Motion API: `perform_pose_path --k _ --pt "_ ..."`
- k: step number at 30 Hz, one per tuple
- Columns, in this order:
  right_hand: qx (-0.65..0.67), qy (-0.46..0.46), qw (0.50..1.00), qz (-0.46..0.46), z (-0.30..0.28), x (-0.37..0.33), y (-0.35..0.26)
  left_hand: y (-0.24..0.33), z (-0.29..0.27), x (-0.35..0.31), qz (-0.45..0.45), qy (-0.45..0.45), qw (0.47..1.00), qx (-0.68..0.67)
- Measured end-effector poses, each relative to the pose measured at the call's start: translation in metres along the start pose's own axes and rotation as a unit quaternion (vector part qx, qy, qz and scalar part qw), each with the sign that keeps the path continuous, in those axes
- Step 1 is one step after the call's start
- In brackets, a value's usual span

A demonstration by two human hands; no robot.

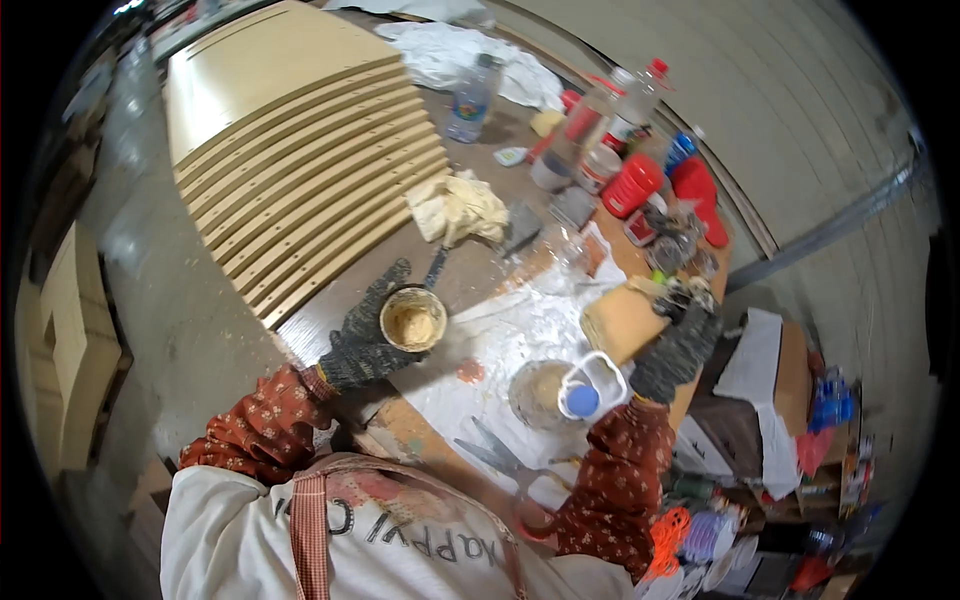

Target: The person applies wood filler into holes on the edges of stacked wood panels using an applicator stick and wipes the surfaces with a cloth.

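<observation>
While the left hand point(358, 342) holds, fingers wrapped, a cup point(412, 297) of beige paste point(415, 326) above the table point(468, 280), tilting could cause spillage; right hand point(680, 352) beside yellow block point(622, 322), its fingers too indistinct to judge.

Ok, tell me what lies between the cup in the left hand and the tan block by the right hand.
In the head view, a stretch of the white sheet lies between the cup and the tan block.
</observation>
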State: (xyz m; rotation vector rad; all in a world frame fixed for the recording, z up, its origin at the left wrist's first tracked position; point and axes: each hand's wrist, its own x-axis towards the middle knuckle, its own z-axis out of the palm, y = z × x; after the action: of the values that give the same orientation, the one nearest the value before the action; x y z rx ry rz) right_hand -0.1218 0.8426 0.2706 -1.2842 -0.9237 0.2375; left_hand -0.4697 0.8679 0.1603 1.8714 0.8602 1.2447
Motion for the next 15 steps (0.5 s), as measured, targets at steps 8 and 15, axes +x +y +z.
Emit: perform_pose_path --k 8,15 --pt "-0.398 0.041 0.791 -0.463 -0.013 -0.027 -0.089 0.037 -0.017 -0.006 -0.106 0.041 0.954 -0.276" --pt "0.099 -0.210 0.973 -0.004 0.074 -0.141 -0.122 0.057 -0.026 -0.026 -0.068 0.012 0.992 -0.101"
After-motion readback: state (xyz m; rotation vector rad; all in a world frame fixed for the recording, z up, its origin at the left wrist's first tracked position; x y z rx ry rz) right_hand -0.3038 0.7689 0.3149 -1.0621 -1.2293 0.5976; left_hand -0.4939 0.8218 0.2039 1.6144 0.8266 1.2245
